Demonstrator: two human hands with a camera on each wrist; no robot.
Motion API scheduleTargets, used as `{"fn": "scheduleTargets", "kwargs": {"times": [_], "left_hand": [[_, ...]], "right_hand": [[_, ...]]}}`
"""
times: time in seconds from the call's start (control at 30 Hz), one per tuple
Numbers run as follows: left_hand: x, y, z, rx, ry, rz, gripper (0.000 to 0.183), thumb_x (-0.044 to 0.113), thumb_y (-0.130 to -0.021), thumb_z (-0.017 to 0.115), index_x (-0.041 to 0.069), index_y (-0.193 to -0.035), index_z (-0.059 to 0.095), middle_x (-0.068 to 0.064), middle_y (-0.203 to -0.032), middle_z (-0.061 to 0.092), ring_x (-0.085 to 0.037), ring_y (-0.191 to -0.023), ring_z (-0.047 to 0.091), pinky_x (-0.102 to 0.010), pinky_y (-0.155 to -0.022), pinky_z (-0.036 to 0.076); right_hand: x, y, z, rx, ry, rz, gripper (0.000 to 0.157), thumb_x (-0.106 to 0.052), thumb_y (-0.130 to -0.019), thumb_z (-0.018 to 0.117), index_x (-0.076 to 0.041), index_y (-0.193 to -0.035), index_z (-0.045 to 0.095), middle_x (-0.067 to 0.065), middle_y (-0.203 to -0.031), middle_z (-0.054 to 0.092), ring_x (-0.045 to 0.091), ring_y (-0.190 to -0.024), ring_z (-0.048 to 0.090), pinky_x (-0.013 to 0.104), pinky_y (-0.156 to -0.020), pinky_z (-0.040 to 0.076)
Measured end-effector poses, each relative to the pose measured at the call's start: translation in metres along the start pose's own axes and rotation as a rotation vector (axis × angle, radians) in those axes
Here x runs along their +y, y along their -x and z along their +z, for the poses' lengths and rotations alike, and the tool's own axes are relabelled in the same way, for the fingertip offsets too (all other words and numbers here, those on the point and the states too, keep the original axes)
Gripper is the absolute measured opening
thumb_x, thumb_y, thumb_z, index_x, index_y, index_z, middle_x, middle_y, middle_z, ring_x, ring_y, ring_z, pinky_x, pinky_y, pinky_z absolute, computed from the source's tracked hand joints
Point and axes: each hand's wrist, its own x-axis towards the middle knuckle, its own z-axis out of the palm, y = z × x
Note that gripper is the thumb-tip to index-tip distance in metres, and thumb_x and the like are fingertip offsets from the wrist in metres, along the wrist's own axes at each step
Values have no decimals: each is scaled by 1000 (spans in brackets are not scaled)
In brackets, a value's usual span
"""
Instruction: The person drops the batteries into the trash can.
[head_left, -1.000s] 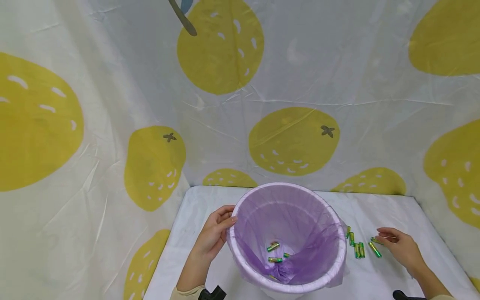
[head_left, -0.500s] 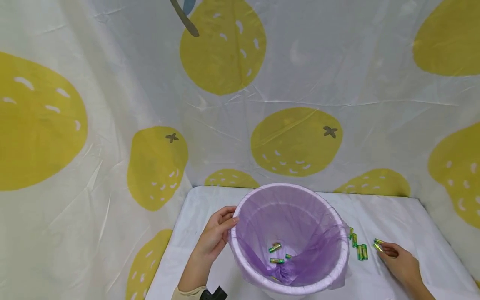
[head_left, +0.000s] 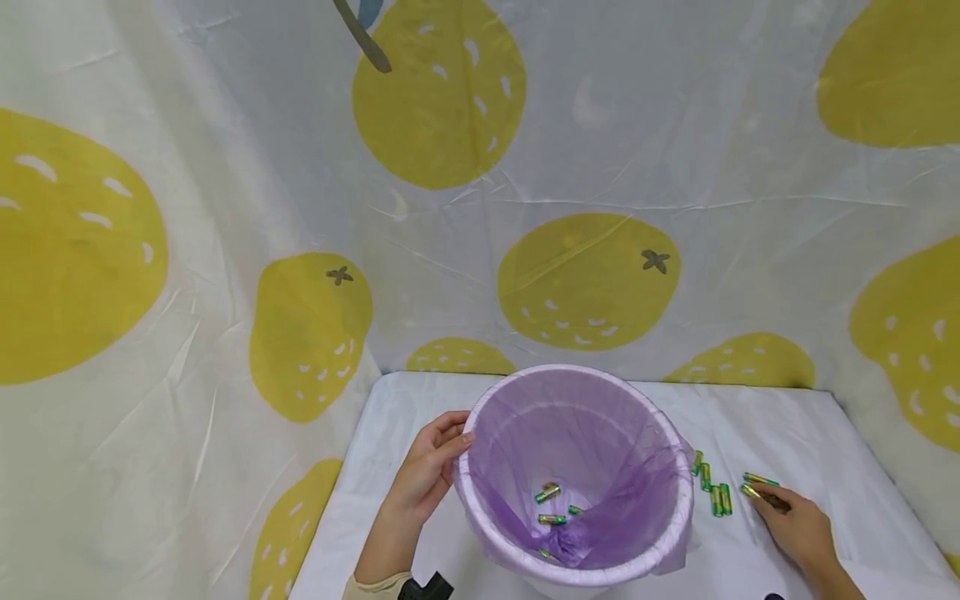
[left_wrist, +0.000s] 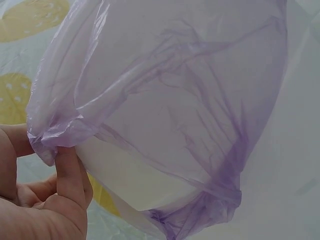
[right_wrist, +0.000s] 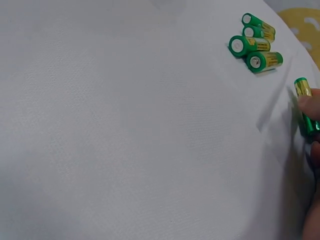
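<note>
My left hand (head_left: pixel 423 471) grips the left rim of a round trash bin (head_left: pixel 684 508) lined with a thin purple plastic bag (left_wrist: pixel 215 125). Several green-and-yellow batteries (head_left: pixel 552 519) lie at the bottom of the liner. To the right of the bin, low over the table, my right hand (head_left: pixel 798 525) pinches a battery (head_left: pixel 751 492) between thumb and fingers. Just beyond its fingertips lies another battery (head_left: pixel 761 479). Only the thumb and part of the fingers show at the right edge of the right wrist view.
Between the bin and my right hand, several loose batteries (head_left: pixel 720 500) lie on the white-covered table (head_left: pixel 847 467). A curtain (head_left: pixel 442 258) printed with yellow fruit hangs behind and along both sides. The bin takes up the middle front of the table.
My right hand has drawn back slightly toward the front and now pinches one battery picked from the right-hand pair. My left hand and the bin have stayed put.
</note>
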Motion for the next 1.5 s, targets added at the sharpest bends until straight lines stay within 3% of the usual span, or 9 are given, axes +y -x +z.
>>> {"fn": "scheduleTargets", "kwargs": {"times": [0.2, 0.5, 0.87, 1.03, 1.13, 1.37, 1.5], "left_hand": [[1, 0, 0, -2, -4, -3, 36, -5, -99, 60, -11, -132, 49, -14, -112, 63, -20, -92, 66, -28, -77, 59], [1, 0, 1, -6, -5, 1, 36, -5, -98, 60, -11, -132, 49, -13, -111, 63, -19, -92, 66, -28, -76, 59], [1, 0, 3, 9, -9, -4, 35, -5, -98, 61, -10, -131, 50, -12, -110, 63, -18, -92, 65, -27, -77, 59], [0, 1, 1, 5, -15, -2, 35, -4, -99, 61, -10, -131, 49, -13, -110, 63, -18, -92, 66, -27, -77, 59], [0, 1, 0, -4, -15, 0, 34, -5, -99, 59, -10, -131, 49, -14, -111, 63, -19, -93, 66, -27, -78, 59], [-1, 1, -2, -12, -16, 10, 34, -5, -99, 59, -11, -131, 49, -15, -112, 63, -19, -94, 66, -27, -78, 59], [-1, 0, -2, -18, -19, 10, 34, -5, -100, 59, -11, -131, 48, -15, -113, 63, -19, -95, 66, -27, -79, 59]], "right_hand": [[3, -2, -2, -16, -22, -14, 34, -18, -94, 73, 6, -118, 71, 9, -88, 70, 19, -76, 57, 34, -63, 43], [0, -2, -12, -61, -41, -67, 38, -27, -97, 74, 5, -119, 73, 9, -93, 72, 1, -71, 55, 25, -57, 45], [-8, -6, -35, -131, -36, -29, 43, -33, -97, 74, 3, -121, 72, 17, -106, 72, 15, -83, 62, 28, -60, 47], [-11, -8, -53, -144, -32, -76, 40, -30, -97, 75, 4, -117, 73, 9, -98, 74, 0, -76, 58, 24, -60, 46], [-15, -11, -62, -153, -26, -78, 41, -32, -98, 72, 5, -118, 72, 7, -98, 73, 0, -75, 55, 25, -60, 45], [-28, -16, -75, -194, -61, -61, 48, -36, -101, 69, 6, -125, 69, 16, -110, 72, -2, -79, 54, 26, -61, 48], [-36, -18, -82, -161, -80, -66, 47, -34, -102, 67, 7, -124, 68, 18, -112, 70, -6, -78, 50, 25, -60, 49]]}}
